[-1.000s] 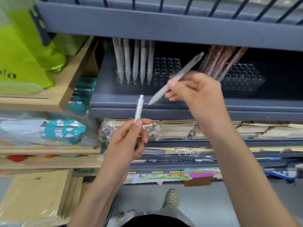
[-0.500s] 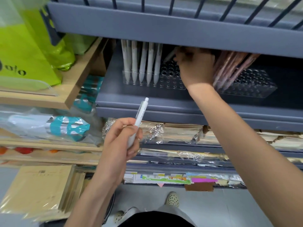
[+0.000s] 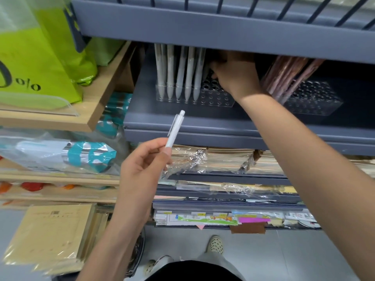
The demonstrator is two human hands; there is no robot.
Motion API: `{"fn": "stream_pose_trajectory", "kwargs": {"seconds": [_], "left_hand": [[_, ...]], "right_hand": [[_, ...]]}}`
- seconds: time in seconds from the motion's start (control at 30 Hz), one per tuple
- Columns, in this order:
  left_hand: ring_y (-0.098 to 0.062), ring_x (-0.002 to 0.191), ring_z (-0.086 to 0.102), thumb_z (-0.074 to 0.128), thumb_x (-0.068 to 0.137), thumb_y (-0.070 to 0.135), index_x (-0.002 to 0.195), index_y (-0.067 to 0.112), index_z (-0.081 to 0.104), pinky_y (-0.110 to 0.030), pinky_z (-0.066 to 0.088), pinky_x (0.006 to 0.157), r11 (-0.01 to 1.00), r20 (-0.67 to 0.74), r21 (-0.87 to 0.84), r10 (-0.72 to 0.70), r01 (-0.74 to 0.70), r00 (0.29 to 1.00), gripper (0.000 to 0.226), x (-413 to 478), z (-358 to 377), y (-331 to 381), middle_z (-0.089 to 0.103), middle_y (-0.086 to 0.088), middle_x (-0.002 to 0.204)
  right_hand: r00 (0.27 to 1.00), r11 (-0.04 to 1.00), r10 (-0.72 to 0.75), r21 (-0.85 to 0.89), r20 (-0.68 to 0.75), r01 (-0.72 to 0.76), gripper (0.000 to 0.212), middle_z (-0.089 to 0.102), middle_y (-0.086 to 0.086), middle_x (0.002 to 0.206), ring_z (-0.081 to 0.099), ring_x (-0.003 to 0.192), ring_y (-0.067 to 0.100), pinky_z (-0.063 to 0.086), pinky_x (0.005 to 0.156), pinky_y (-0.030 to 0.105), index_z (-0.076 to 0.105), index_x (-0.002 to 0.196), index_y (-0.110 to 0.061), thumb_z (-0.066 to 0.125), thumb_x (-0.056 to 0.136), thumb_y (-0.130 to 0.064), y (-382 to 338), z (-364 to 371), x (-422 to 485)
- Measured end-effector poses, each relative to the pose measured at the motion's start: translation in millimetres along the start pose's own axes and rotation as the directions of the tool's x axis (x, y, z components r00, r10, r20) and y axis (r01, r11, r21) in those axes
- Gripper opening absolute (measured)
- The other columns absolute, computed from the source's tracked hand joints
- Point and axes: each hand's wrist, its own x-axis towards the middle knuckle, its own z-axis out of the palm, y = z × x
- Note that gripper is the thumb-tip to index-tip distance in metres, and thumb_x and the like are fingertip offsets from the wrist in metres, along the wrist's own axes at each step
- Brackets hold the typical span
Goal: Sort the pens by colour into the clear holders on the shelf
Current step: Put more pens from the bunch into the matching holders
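Slotting step, likely: right hand (image 3: 235, 78) at holder (image 3: 215, 97), fingers hidden, grip cannot tell. left hand (image 3: 142, 169) fingers pinch white pen (image 3: 175, 128). Next needs free hole beside pale pens (image 3: 178, 78).

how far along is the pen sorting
Done: pale grey pens stand in the left holder, and brownish pens lean in the right holder. In hand: the right hand reaches over the left holder's free holes; what it holds is hidden. Left: the white pen the left hand grips is not yet placed.
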Motion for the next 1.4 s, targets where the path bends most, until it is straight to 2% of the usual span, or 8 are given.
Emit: {"fn": "stream_pose_trajectory", "kwargs": {"seconds": [0.2,0.3,0.53,0.7,0.8,0.97,1.1,1.4], "left_hand": [[-0.011,0.078,0.068,0.074,0.077,0.03,0.091,0.027,0.077,-0.018,0.053,0.072,0.995,-0.045,-0.098,-0.004,0.0,0.999,0.015,4.8,-5.5,-1.0,0.074,0.001,0.082],[-0.014,0.081,0.069,0.077,0.075,0.027,0.09,0.024,0.076,-0.02,0.054,0.076,0.992,-0.053,-0.126,0.017,-0.023,0.998,0.015,7.5,-8.0,0.5,0.075,-0.003,0.084],[-0.012,0.096,0.07,0.069,0.089,-0.002,0.102,0.025,0.075,-0.02,0.053,0.084,0.974,0.134,0.083,0.197,-0.209,0.971,0.03,13.3,-5.6,10.2,0.076,0.004,0.099],[-0.015,0.119,0.057,0.058,0.093,0.013,0.117,0.013,0.068,-0.029,0.041,0.104,0.619,0.339,0.522,0.481,-0.587,0.808,0.025,46.7,-27.8,14.3,0.067,0.003,0.118],[-0.029,0.128,0.049,0.054,0.095,0.022,0.125,0.006,0.064,-0.04,0.031,0.113,0.347,0.428,0.703,0.491,-0.621,0.759,0.035,70.0,-37.2,0.7,0.061,-0.011,0.129],[-0.037,0.123,0.055,0.051,0.097,0.018,0.124,-0.001,0.064,-0.058,0.039,0.104,0.207,0.416,0.705,0.655,-0.679,0.631,0.035,80.9,-34.7,-28.1,0.063,-0.018,0.129],[-0.037,0.116,0.058,0.046,0.096,0.015,0.118,-0.001,0.068,-0.058,0.042,0.099,0.165,0.361,0.703,0.756,-0.692,0.547,0.035,88.1,-30.7,-37.4,0.066,-0.017,0.124],[-0.035,0.112,0.058,0.044,0.096,0.017,0.115,0.002,0.07,-0.059,0.044,0.093,0.111,0.338,0.703,0.817,-0.703,0.467,0.036,97.3,-28.8,-46.3,0.069,-0.015,0.121]], "right_hand": [[0.982,0.962,0.064,0.274,-0.177,-0.014,0.017,0.073,0.009,0.082,0.07,0.075,0.022,0.055,0.077,0.035,0.068,0.083,-0.017,0.052,0.09,-0.016,1.9,-5.2,-30.9],[0.997,0.812,0.038,0.58,0.069,-0.071,0.018,0.07,0.004,0.065,0.062,0.051,0.014,0.051,0.052,0.028,0.069,0.075,-0.017,0.062,0.091,-0.013,-5.4,-2.9,-81.3],[0.969,0.781,-0.067,0.617,0.236,-0.096,0.013,0.072,0.014,0.073,0.066,0.06,0.02,0.056,0.06,0.03,0.076,0.083,-0.004,0.072,0.087,-0.016,-20.9,4.3,-126.0],[0.998,0.733,0.039,0.678,0.048,-0.061,0.01,0.072,0.011,0.082,0.07,0.068,0.019,0.058,0.066,0.029,0.066,0.092,-0.007,0.058,0.096,-0.011,-20.7,-11.4,-119.7],[0.986,0.756,0.033,0.65,-0.161,0.081,0.01,0.07,0.011,0.092,0.072,0.077,0.019,0.059,0.073,0.031,0.058,0.1,-0.011,0.048,0.099,-0.009,-18.8,-23.6,-114.6],[0.908,0.907,0.094,0.411,-0.408,0.091,0.019,0.07,0.012,0.088,0.067,0.084,0.027,0.052,0.081,0.05,0.057,0.089,-0.01,0.041,0.093,-0.019,-10.7,-28.5,-97.7],[0.908,0.965,0.084,0.26,-0.411,0.029,0.039,0.066,0.015,0.077,0.059,0.076,0.033,0.048,0.07,0.045,0.063,0.089,0.008,0.038,0.085,-0.022,-5.6,-24.3,-80.9],[0.981,1.0,0.003,0.021,-0.195,0.001,0.037,0.064,0.012,0.126,0.055,0.12,0.03,0.038,0.105,0.034,0.064,0.122,-0.006,0.038,0.101,-0.023,-17.8,-21.4,-34.6]]}}
